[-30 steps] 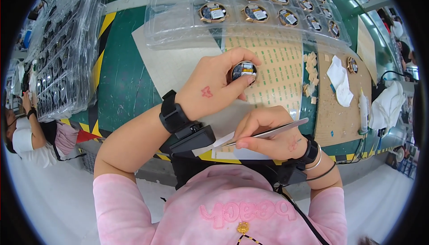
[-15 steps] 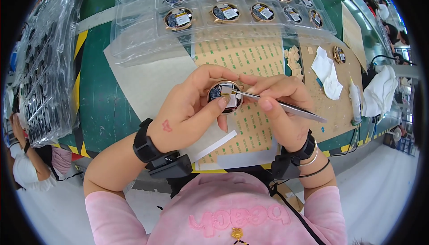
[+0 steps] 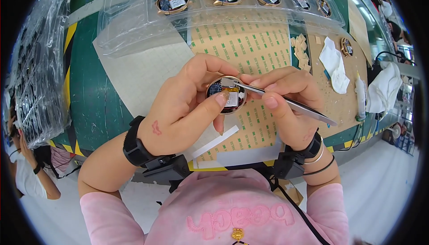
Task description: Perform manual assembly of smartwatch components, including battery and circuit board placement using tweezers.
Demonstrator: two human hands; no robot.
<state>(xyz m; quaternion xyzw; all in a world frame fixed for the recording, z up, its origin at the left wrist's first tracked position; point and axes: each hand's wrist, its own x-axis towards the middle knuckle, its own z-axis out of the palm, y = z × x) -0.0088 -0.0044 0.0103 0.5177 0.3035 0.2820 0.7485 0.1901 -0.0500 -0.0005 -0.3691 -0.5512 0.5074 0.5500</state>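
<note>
My left hand is closed round a gold-rimmed round watch case, its thumb resting on the parts inside. The case lies open side up, showing a dark blue circuit board, a white rectangular block and an orange-gold strip. My right hand pinches a pair of metal tweezers. Their tips reach into the upper part of the case, at a small grey flat piece. Whether the tips grip that piece or only touch it, I cannot tell.
A clear plastic tray at the back holds several similar watch cases. Brown printed sheet and pale paper lie under my hands. To the right are tan pieces, a white cloth, a white tube and another watch case.
The small grey piece and tweezer tips have shifted toward the case's far rim, uncovering the orange-gold strip. The left hand still holds the case. My view has shifted slightly.
</note>
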